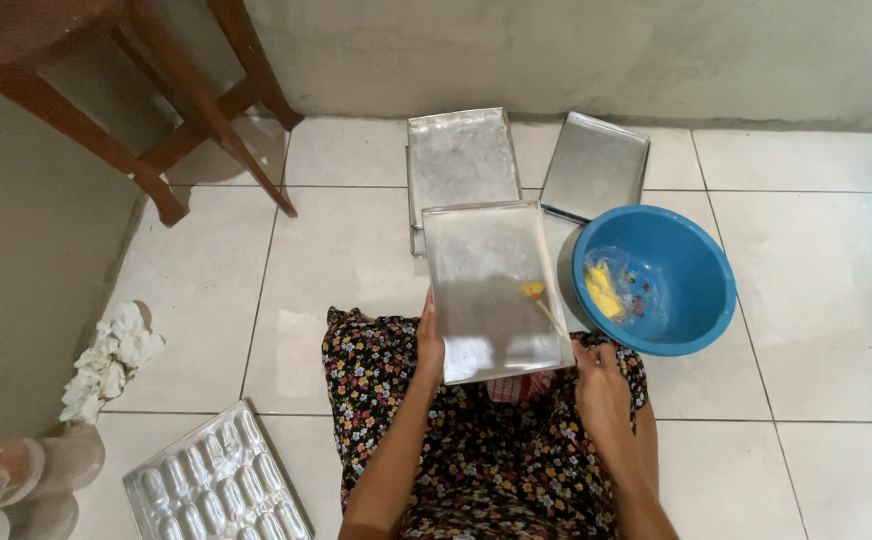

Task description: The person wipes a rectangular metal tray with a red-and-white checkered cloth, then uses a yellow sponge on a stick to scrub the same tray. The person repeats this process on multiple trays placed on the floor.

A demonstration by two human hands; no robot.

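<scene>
1. Your left hand [429,345] grips the near-left edge of the flat rectangular silver metal baking tray [491,290], fingers closed over its rim; the tray rests on your lap above the floral skirt [376,400].
2. Your right hand [601,385] is closed around the thin handle of a small yellow-tipped brush [536,295], at the tray's near-right corner.
3. The brush tip lies on the tray's right-hand part, far and left of your right hand; its handle slants from near-right to far-left. The tray's long axis runs near to far, away from you.
4. Your right hand is the one nearer the round blue plastic bowl [701,300], just right of the tray, with something yellow inside.
5. Two more silver trays [461,155] [596,165] lie farther off on the white tiled floor [836,300]; a moulded metal pan [216,485] sits near left.
</scene>
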